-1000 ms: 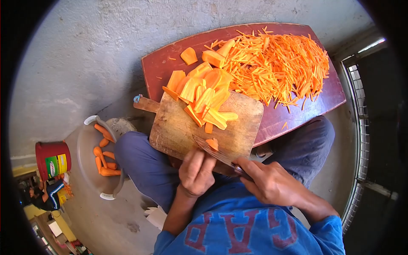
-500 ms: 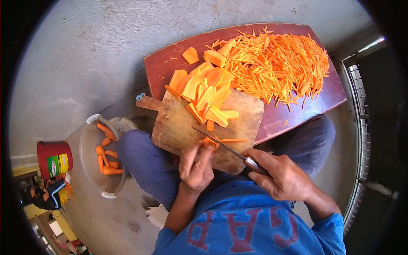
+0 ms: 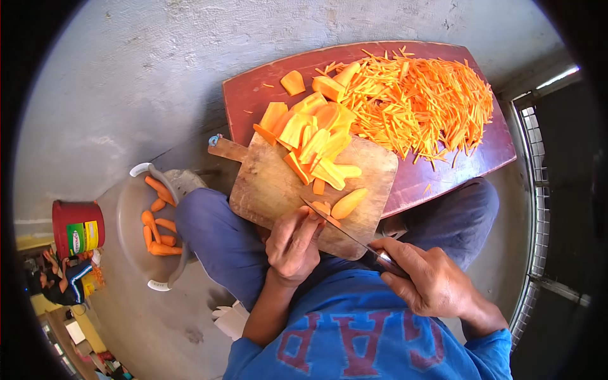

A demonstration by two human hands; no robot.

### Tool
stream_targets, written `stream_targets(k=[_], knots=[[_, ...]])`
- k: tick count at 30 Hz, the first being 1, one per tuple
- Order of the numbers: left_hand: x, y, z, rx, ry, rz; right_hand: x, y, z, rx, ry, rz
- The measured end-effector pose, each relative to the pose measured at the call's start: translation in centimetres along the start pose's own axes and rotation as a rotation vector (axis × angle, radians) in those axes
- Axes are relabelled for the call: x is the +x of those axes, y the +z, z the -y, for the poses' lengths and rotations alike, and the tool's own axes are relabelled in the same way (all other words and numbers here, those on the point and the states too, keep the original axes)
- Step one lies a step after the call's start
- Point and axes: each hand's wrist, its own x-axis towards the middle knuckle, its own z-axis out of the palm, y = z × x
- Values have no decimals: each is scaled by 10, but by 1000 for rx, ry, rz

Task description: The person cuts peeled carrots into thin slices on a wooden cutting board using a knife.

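My left hand (image 3: 292,247) pinches a carrot piece (image 3: 322,207) on the lower part of the wooden chopping board (image 3: 263,187). In my right hand (image 3: 430,278) is the handle of a knife (image 3: 350,236), its blade slanting up and left against that piece. A flat carrot slice (image 3: 349,203) lies on the board just beyond the blade. Farther up the board is a heap of carrot slabs (image 3: 313,139). A large mound of carrot strips (image 3: 424,104) covers the right of the red table (image 3: 247,104).
A few carrot chunks (image 3: 293,82) lie on the table's far side. A grey tub (image 3: 134,237) holding several whole carrots (image 3: 161,189) stands at the left, near my knee. Beyond it are a red bucket (image 3: 58,229) and another person (image 3: 69,282). A barred metal door (image 3: 538,183) is at the right.
The knife has cut through, and a wide slice now lies flat on the board to the right of the blade. Both hands keep their grip, and the view has shifted slightly.
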Motion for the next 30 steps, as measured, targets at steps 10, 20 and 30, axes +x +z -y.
stream_targets(k=[10,20,30], knots=[[-1,-2,1,1,25,15,-6,5,-10,-50,-82,30],[-3,-5,0,61,55,21,2,14,-6,-109,-89,39],[-5,-11,-3,103,-21,18,13,24,-7,-126,-146,-7]])
